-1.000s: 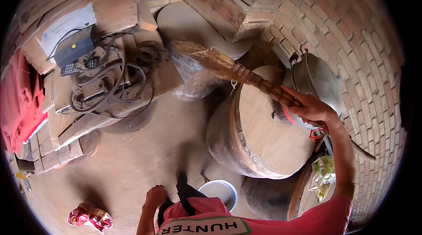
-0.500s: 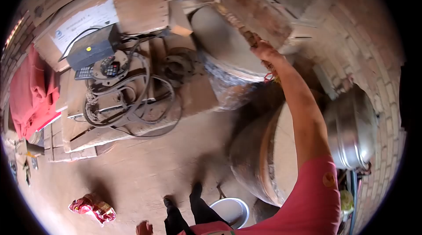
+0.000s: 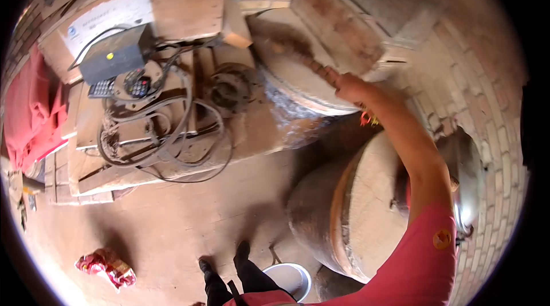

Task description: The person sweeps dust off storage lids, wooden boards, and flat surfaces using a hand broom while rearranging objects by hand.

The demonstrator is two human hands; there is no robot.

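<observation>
My right hand (image 3: pixel 352 88) is closed round the handle of a hand brush (image 3: pixel 318 68), with a red and yellow string at the wrist. The brush's head is blurred by motion and lies low over the round, dusty lid (image 3: pixel 275 28) of a large jar. Clear plastic wrap (image 3: pixel 295 111) hangs from under that lid's rim. Only a sliver of my left hand (image 3: pixel 198 304) shows at the bottom edge, its fingers out of sight.
Left of the jar, a wooden bench (image 3: pixel 258 125) bears coiled cable (image 3: pixel 189 117), remote controls (image 3: pixel 137 85) and a dark box (image 3: pixel 114 57). A second lidded jar (image 3: pixel 321 208) stands nearer me. A white basin (image 3: pixel 286 280) and red packet (image 3: pixel 106 269) lie on the floor.
The brush head has swept from the lid's far edge down onto its surface, and my right hand has shifted slightly right and nearer. My left hand has nearly left the view.
</observation>
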